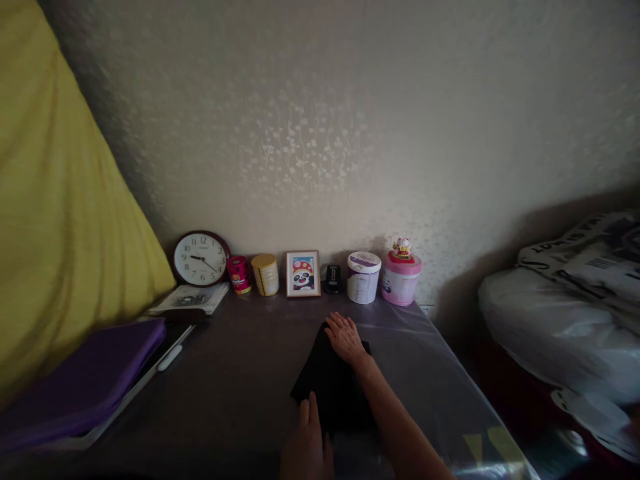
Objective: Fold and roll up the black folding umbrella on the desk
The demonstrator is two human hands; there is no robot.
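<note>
A piece of black cloth (330,393), folded and dark enough that its layers do not show, lies on the table in front of me. My right hand (345,337) rests flat on its far end, fingers stretched out and palm down. At the near left edge is my left hand (306,440), with its fingers extended along the cloth and the thumb apart. Shadow blurs the detail of that hand, and nothing shows in its grasp.
Along the wall stand a clock (201,259), a red can (239,275), a yellow tin (265,275), a picture frame (303,274), a white tub (363,277) and a pink tub (401,280). A purple folder (90,380) lies left; bulky bags (555,327) sit right.
</note>
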